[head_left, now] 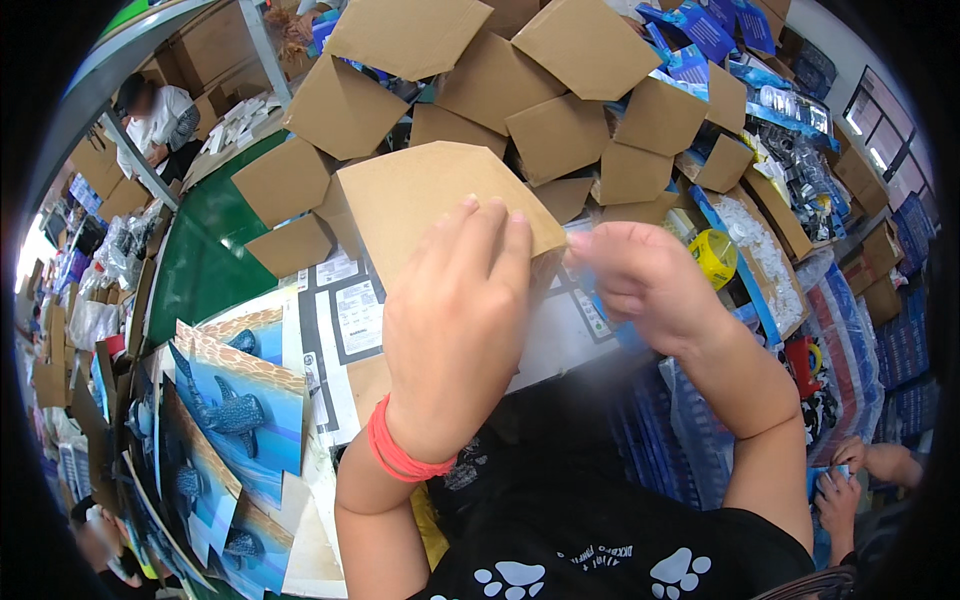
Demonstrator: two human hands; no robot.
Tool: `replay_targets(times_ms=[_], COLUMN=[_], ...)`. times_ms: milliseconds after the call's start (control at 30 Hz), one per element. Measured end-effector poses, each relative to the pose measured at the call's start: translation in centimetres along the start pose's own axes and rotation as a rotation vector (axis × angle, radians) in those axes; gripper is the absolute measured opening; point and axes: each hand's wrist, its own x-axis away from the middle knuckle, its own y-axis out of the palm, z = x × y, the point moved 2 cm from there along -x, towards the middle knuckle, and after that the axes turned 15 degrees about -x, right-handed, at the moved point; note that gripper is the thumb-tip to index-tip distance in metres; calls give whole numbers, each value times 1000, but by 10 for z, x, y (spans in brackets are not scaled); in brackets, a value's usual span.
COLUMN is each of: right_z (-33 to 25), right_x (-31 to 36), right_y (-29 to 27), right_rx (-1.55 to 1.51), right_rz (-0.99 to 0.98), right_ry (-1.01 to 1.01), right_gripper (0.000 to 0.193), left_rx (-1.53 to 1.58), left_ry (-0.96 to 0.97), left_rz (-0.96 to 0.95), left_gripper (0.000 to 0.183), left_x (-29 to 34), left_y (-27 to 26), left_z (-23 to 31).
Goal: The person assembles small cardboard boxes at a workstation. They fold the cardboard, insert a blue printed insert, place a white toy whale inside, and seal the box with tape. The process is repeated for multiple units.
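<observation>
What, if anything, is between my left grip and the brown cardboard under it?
Nothing visible: your left grip rests directly on the brown cardboard, fingers laid over its upper face. Beneath the palm, I can't see.

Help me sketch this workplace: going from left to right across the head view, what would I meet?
Blue shark cards → left hand → right hand → white pieces → window.

Wearer's two hands, over a dozen cardboard pieces, one yellow roll
</observation>
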Motion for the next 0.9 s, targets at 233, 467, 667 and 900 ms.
replay_targets(times_ms=[233, 467, 667, 900], right_z=[34, 46, 55, 61], right_x=[-5, -12, -19, -29], right_y=[-7, -7, -3, 3], right_rx=[-220, -117, 3, 426], right_rz=[-95, -108, -2, 107], right_ry=[-62, -215, -385, -698], right_gripper=[17, 19, 20, 35], left_rx=[-4, -71, -72, -45], left_ry=[-32, 71, 132, 72], left_rz=[3, 16, -9, 21], left_gripper=[33, 40, 40, 36], left_x=[0, 3, 3, 8], left_y=[2, 2, 0, -3], left_z=[1, 0, -4, -12])
